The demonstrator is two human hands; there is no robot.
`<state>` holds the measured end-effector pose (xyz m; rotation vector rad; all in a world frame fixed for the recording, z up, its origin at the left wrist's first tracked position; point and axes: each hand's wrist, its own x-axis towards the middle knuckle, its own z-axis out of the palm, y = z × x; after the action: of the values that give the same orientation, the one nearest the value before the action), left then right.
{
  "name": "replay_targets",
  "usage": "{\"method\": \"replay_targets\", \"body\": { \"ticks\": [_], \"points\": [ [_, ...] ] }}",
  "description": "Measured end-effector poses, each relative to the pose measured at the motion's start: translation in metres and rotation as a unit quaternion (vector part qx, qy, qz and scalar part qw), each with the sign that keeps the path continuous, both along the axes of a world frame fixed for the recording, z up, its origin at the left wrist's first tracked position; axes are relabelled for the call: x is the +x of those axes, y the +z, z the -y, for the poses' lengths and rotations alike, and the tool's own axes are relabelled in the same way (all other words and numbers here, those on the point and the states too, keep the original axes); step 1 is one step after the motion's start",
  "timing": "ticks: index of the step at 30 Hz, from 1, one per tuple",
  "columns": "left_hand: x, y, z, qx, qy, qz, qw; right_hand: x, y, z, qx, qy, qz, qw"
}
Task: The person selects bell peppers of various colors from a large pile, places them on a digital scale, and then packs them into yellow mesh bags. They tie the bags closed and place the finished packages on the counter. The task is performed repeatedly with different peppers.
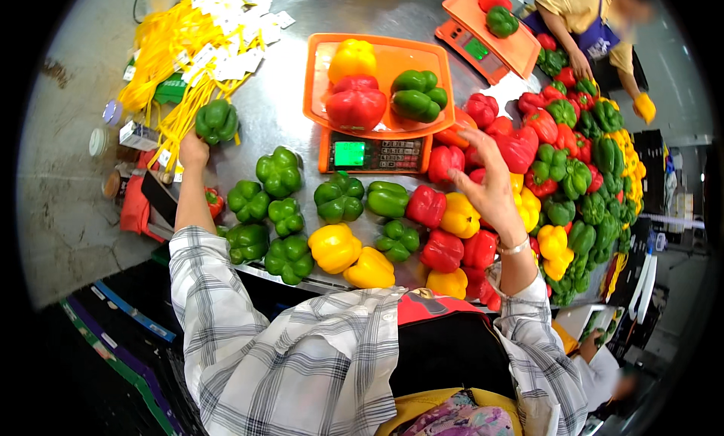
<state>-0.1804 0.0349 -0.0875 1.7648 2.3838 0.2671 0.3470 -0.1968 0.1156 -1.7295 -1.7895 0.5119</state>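
At the left of the steel table, my left hand (194, 151) is closed on a green bell pepper (216, 122), beside a bundle of yellow strips with white tags (188, 48); its fingertips are mostly hidden. My right hand (489, 186) is raised over the peppers to the right of the scale, fingers apart and holding nothing. Close to its fingers lies a red bell pepper (445, 163). Between my hands stands an orange scale (377, 153) with a lit green display. Its orange tray (377, 52) bears a yellow pepper (352, 59), a red one (356, 103) and a green one (418, 95).
Green peppers (339, 197) and yellow ones (335, 247) lie in front of the scale. A large mixed pile of peppers (573, 180) covers the right side. Beyond stands a second orange scale (479, 48), near a co-worker (581, 21) in an apron. A red bag (136, 206) sits at left.
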Motion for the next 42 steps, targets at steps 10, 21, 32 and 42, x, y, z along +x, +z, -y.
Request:
{"method": "replay_targets", "body": {
  "ticks": [10, 21, 32, 42],
  "points": [
    [-0.057, 0.031, -0.052, 0.400, 0.010, 0.367, 0.840, -0.023, -0.011, 0.046, -0.022, 0.076, -0.087, 0.993],
    [0.159, 0.330, 0.253, 0.420, -0.325, 0.327, 0.782, -0.027, 0.010, 0.070, 0.018, 0.172, -0.171, 0.970],
    [0.253, 0.298, 0.303, 0.217, -0.456, 0.270, 0.820, -0.048, 0.017, 0.114, 0.040, 0.260, -0.289, 0.921],
    [0.241, 0.264, 0.261, 0.133, -0.274, 0.687, 0.659, -0.010, -0.011, 0.126, -0.074, 0.140, -0.205, 0.966]
  ]
}}
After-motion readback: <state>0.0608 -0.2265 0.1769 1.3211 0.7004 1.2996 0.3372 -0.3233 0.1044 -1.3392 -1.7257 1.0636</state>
